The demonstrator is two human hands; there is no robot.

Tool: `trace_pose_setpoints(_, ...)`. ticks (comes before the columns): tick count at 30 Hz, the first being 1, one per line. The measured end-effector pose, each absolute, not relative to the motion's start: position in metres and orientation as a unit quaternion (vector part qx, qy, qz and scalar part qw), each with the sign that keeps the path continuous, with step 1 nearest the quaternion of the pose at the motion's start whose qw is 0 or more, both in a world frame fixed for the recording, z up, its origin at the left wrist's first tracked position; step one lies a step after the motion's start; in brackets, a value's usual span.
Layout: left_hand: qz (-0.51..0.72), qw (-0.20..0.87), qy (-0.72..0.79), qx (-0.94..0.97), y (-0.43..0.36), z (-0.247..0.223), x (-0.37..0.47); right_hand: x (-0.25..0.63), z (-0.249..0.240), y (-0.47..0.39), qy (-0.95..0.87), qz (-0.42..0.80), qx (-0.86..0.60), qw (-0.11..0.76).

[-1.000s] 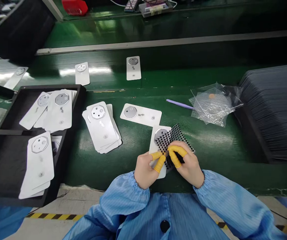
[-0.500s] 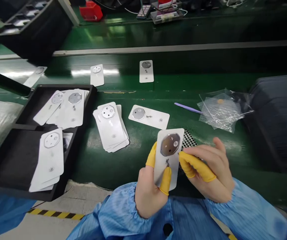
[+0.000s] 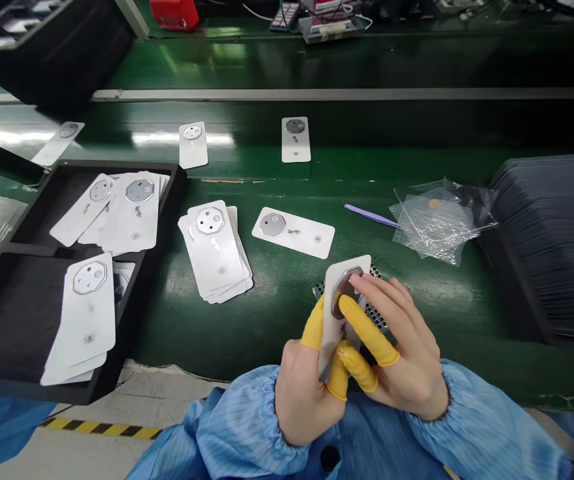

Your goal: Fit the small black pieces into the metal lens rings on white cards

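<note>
A white phone back cover (image 3: 331,337) with a dark, shiny camera plate (image 3: 341,285) stands tilted in front of me. My left hand (image 3: 305,377) grips it along its left edge, with yellow cots on the thumb and a finger. My right hand (image 3: 399,353) has its fingers stretched out, and their tips touch the camera plate; two of its digits wear yellow cots. Partly hidden behind the cover lies a sheet with rows of small black dots (image 3: 377,319). Another back cover (image 3: 294,232) lies flat just beyond, beside a stack of covers (image 3: 217,250).
At left, a black tray (image 3: 139,287) holds more covers in two compartments. Purple tweezers (image 3: 371,215) lie beside clear plastic bags (image 3: 434,217). Dark stacked trays (image 3: 557,233) stand at right. Several covers lie farther back, including one back cover (image 3: 295,140).
My right hand has moved left from beside the cover onto its camera plate, its fingers straightening. The cover has turned more edge-on and shifted slightly right.
</note>
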State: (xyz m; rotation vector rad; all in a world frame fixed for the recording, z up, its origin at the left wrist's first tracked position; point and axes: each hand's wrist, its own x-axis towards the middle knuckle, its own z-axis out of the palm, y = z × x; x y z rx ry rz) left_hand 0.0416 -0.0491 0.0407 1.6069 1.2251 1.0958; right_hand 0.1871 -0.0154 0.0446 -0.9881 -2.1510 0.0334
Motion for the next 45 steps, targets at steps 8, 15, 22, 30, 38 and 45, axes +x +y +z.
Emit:
trace_pose_setpoints(8,0.441,0.400,0.474,0.649,-0.050,0.042,0.044,0.181,0.037,-0.020,-0.804,0.028,-0.403,0.436)
trace_pose_setpoints(15,0.446,0.394,0.464,0.656,-0.048,0.042,0.045,0.179,0.039,-0.022,-0.799,0.017,-0.417,0.432)
trace_pose_setpoints(22,0.452,0.390,0.455,0.661,-0.048,0.043,0.046,0.184,0.042,-0.027,-0.807,0.062,-0.422,0.410)
trace_pose_setpoints(30,0.453,0.360,0.456,0.676,-0.045,0.042,0.045,0.179,0.039,-0.024,-0.789,0.046,-0.422,0.444)
trace_pose_setpoints(38,0.429,0.289,0.466,0.717,-0.045,0.037,0.043,0.186,0.050,-0.019,-0.823,0.048,-0.392,0.408)
trace_pose_setpoints(45,0.443,0.431,0.462,0.637,-0.043,0.032,0.042,0.180,0.029,-0.021,-0.805,0.146,-0.403,0.411)
